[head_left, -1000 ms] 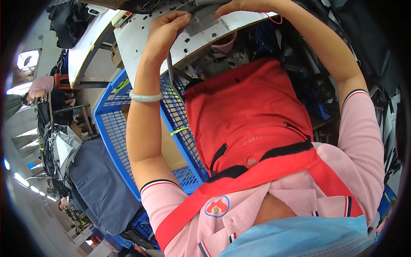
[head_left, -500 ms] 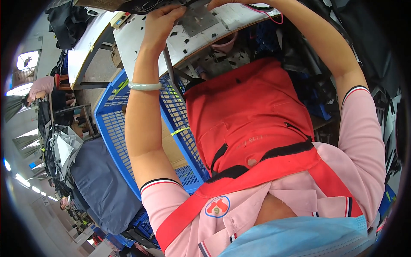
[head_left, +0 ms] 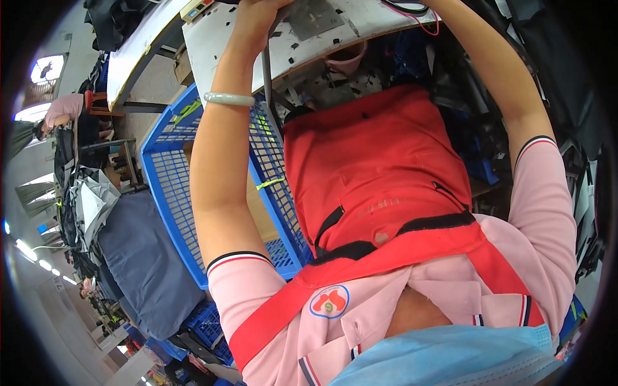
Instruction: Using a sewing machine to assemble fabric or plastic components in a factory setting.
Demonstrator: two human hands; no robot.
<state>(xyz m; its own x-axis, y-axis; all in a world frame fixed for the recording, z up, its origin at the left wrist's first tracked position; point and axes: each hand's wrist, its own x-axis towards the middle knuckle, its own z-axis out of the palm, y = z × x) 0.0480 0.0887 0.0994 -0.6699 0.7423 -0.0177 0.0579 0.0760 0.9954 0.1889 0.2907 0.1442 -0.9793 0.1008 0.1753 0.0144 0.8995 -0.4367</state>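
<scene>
The left hand (head_left: 259,14) was cropped by the upper edge, so its grip could not be told; the right hand was out of view. Beside the left wrist, a grey strip (head_left: 266,71) hung past the white table (head_left: 211,51), near the blue basket (head_left: 148,147).

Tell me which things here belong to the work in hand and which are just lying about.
Likely in use:
dark strip at the left hand
grey metal plate
white table under it

Apparently just lying about:
black scraps
blue plastic crate
pink basin
navy cloth

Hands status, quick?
Left hand: by grey strip, fingers partly cut off; grip can't be told.
Right hand: out of frame, can't tell.
</scene>
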